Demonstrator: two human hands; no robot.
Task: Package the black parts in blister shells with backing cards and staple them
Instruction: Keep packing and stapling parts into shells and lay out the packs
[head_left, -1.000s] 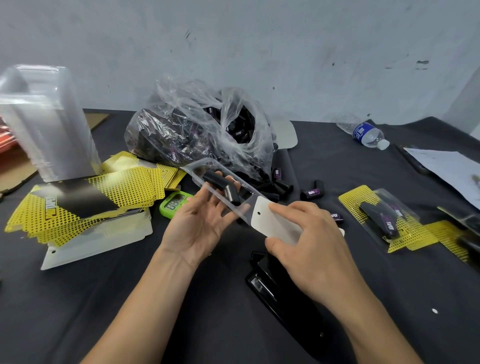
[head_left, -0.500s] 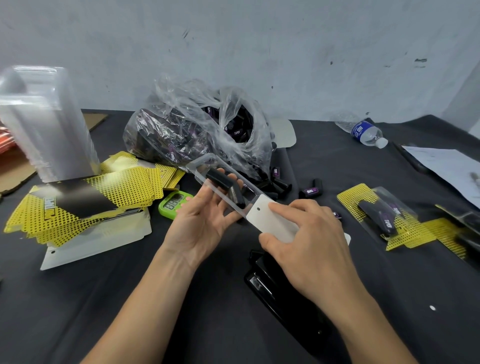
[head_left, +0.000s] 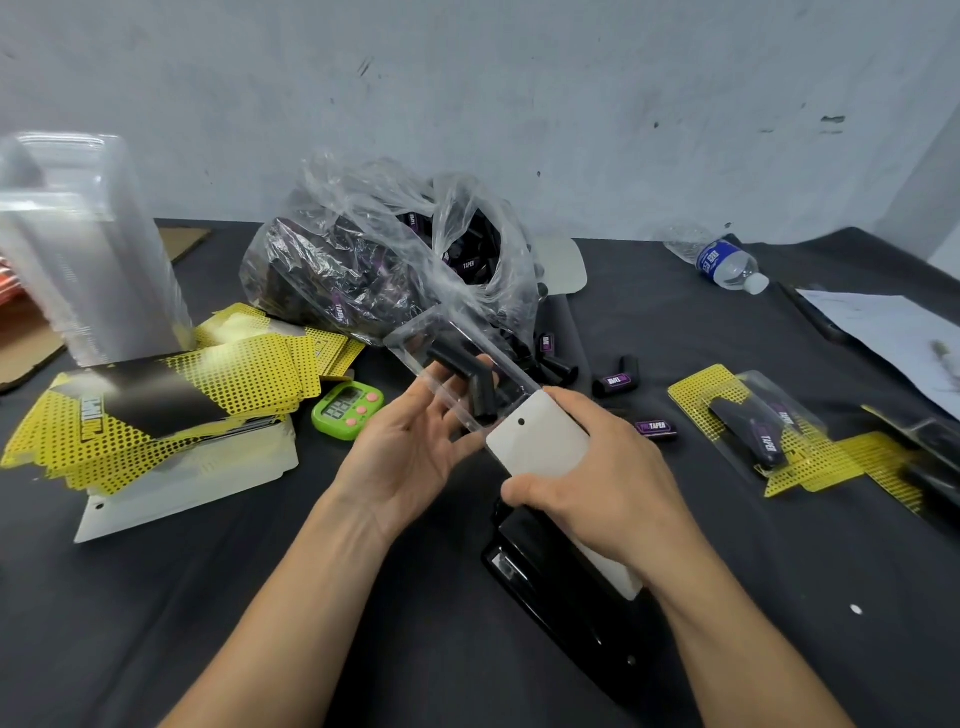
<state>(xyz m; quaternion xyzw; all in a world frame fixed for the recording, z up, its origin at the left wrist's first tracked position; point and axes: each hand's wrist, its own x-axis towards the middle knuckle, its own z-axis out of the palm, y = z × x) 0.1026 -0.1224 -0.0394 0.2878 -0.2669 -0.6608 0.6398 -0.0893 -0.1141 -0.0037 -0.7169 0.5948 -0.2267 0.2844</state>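
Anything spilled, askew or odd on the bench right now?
Several small black parts lie loose outside the crinkled clear plastic bag, the clear water bottle lies on its side, and the yellow dotted cards are fanned unevenly. Held clear blister shell and white backing card look fine.

A pale, whitish wall (head_left: 571, 93) stands behind the table (head_left: 156, 634), scuffed with small dark marks and scratches. A black cloth (head_left: 649, 322) covers the tabletop, creased toward the far right. The light is soft and even.

Left hand (head_left: 410, 447) holds blister shell (head_left: 439, 332); right hand (head_left: 608, 478) grips backing card (head_left: 540, 439).
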